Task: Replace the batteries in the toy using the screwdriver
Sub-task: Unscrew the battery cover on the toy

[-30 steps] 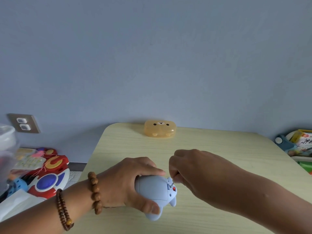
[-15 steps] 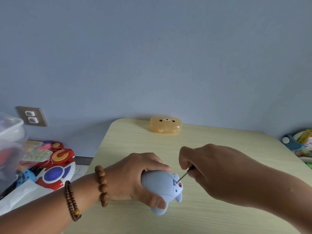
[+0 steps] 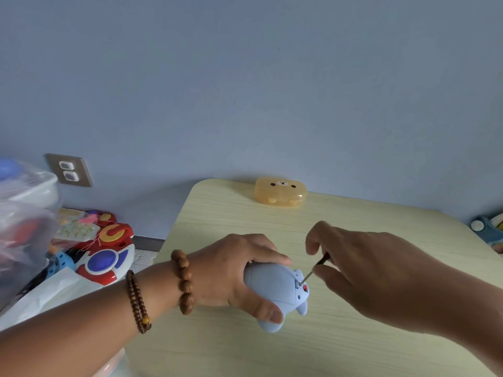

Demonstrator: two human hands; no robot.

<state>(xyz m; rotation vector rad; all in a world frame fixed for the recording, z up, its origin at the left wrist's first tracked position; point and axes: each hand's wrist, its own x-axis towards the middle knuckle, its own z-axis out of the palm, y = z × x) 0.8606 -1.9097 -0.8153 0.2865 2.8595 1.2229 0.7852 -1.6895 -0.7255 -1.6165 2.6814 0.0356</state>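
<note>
My left hand (image 3: 234,276) grips the blue toy (image 3: 275,292) against the worktop (image 3: 353,346), fingers curled over it, thumb beneath. My right hand (image 3: 362,270), just beside it, pinches the screwdriver (image 3: 313,272), whose tip sits on the toy's underside. An orange bear case (image 3: 280,195) lies well beyond both hands.

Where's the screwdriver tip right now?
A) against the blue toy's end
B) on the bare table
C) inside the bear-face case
A: the right hand pinches the screwdriver, its tip set against the end of the blue toy that the left hand grips.
</note>
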